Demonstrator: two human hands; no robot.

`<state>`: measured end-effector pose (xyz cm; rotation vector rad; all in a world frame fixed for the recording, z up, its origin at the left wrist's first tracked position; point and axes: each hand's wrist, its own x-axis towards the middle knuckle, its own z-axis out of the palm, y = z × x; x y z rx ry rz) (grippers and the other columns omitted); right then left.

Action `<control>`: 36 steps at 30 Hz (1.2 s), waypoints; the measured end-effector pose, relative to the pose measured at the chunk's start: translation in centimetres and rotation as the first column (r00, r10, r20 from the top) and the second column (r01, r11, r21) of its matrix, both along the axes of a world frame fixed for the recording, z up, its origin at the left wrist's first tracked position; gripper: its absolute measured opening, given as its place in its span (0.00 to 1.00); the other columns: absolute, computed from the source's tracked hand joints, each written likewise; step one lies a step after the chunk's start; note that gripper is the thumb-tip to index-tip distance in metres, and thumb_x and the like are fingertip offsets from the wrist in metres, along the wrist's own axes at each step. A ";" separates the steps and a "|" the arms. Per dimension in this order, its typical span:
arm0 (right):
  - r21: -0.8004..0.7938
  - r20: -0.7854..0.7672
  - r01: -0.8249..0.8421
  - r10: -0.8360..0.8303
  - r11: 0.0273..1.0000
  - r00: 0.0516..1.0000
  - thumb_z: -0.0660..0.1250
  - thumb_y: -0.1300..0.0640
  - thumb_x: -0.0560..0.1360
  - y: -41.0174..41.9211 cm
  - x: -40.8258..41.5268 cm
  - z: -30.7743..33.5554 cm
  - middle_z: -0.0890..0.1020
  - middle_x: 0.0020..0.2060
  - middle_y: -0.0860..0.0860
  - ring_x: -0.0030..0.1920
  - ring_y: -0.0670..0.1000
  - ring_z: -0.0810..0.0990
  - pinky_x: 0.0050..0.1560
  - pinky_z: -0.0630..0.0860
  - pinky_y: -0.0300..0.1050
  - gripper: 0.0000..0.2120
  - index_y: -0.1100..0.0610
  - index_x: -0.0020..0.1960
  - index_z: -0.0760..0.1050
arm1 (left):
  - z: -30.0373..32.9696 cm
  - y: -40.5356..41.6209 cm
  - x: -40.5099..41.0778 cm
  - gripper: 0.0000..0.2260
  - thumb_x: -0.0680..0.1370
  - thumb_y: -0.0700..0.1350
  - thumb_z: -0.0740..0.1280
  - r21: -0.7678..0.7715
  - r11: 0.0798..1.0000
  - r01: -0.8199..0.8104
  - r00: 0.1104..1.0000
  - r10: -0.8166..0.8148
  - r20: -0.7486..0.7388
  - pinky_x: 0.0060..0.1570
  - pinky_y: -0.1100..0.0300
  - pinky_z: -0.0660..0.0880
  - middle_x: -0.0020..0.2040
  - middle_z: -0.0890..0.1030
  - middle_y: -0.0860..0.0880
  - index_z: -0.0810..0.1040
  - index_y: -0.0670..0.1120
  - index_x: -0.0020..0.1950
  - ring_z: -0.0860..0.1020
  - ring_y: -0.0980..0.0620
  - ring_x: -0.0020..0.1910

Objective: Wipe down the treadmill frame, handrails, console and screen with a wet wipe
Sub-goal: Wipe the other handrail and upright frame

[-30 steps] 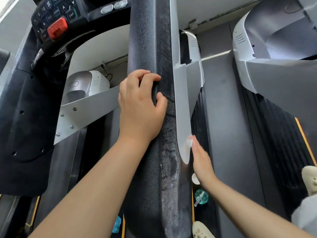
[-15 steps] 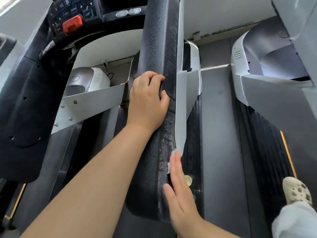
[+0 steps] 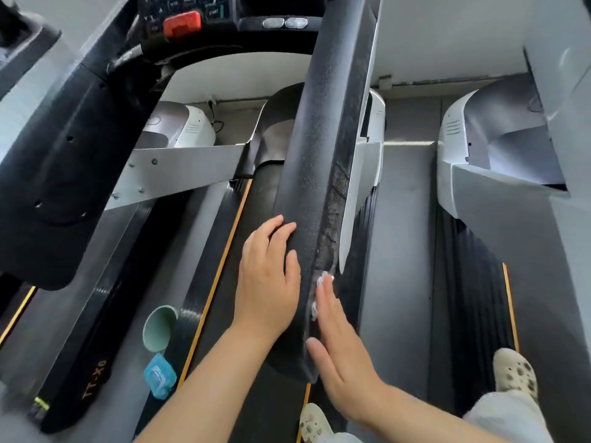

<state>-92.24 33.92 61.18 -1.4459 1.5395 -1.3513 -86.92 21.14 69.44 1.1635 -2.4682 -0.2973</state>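
The treadmill's black padded handrail [image 3: 323,155] runs from the top middle down to the centre of the head view. My left hand [image 3: 267,282] rests on its left side near the lower end, fingers fairly straight and thumb on top. My right hand [image 3: 342,353] lies flat along the rail's right edge. Its straight fingers press a white wet wipe [image 3: 321,279] against the rail, and only bits of the wipe show past the fingertips. The console [image 3: 204,11] with a red stop button [image 3: 182,23] is at the top left.
A pale green cup [image 3: 158,327] and a blue wipe packet [image 3: 159,375] lie on the treadmill deck at lower left. My shoes [image 3: 515,372] stand at the lower right. A second treadmill's white motor cover [image 3: 463,148] is at the right.
Both hands have slid down the handrail toward its lower end. My left hand's grip has loosened to a rest. The view has tilted and now shows more of the deck.
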 end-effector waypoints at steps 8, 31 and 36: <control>0.108 0.056 0.225 -0.232 0.968 0.971 0.47 0.49 0.79 -11.1 -8.2 4.2 0.43 0.75 0.46 0.73 0.37 0.40 0.70 0.39 0.28 0.29 0.56 0.76 0.42 | -0.3 0.1 -0.1 0.20 0.76 0.42 0.53 0.011 0.999 -0.033 0.997 0.034 -0.076 0.66 0.70 0.55 0.63 0.75 0.43 0.76 0.40 0.63 0.70 0.47 0.62; -0.035 -0.588 -0.102 0.062 0.994 0.806 0.41 0.45 0.83 -2.6 -4.2 3.2 0.54 0.75 0.51 0.76 0.49 0.48 0.74 0.44 0.45 0.27 0.59 0.76 0.52 | -0.4 0.3 0.5 0.19 0.78 0.41 0.51 0.153 0.987 -0.051 0.936 0.101 -0.336 0.62 0.77 0.60 0.59 0.78 0.43 0.76 0.38 0.62 0.71 0.56 0.59; 0.155 -0.733 0.057 0.076 0.986 0.676 0.39 0.45 0.80 -10.2 -8.8 7.5 0.53 0.77 0.47 0.76 0.45 0.43 0.73 0.37 0.46 0.28 0.54 0.77 0.52 | -0.2 0.2 0.6 0.16 0.78 0.36 0.54 0.174 0.983 -0.063 0.910 0.128 -0.394 0.64 0.71 0.63 0.60 0.76 0.43 0.74 0.38 0.63 0.70 0.58 0.60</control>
